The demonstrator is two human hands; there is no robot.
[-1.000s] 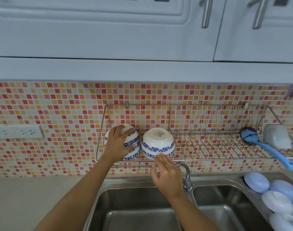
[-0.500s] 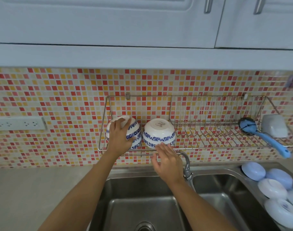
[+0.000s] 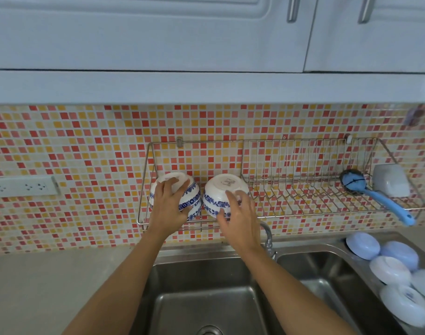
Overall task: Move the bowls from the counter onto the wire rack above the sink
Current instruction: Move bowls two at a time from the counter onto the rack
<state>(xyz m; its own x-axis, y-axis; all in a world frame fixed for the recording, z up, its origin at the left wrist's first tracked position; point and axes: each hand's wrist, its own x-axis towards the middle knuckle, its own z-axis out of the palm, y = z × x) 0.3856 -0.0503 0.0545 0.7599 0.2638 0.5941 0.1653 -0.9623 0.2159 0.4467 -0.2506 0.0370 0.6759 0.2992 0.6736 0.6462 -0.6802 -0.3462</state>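
Note:
Two upside-down stacks of white bowls with blue flower bands stand side by side at the left end of the wire rack [image 3: 291, 215] above the sink. My left hand [image 3: 169, 205] lies over the left bowl stack [image 3: 190, 189], fingers wrapped on its side. My right hand [image 3: 239, 213] rests with spread fingers on the front of the right bowl stack [image 3: 218, 187]. Several more upturned bowls [image 3: 390, 272], pale blue and white, lie on the counter at the right of the sink.
A blue dish brush [image 3: 373, 193] and a white cup [image 3: 390, 180] sit at the rack's right end. A curved tap [image 3: 268, 235] rises just right of my right wrist. The double steel sink [image 3: 206, 293] is below, cupboards overhang above, and a socket strip [image 3: 20, 187] is on the left wall.
My right hand has risen from below the rack's front rail onto the right bowl stack. My left hand stays on the left stack. The camera has tilted down slightly.

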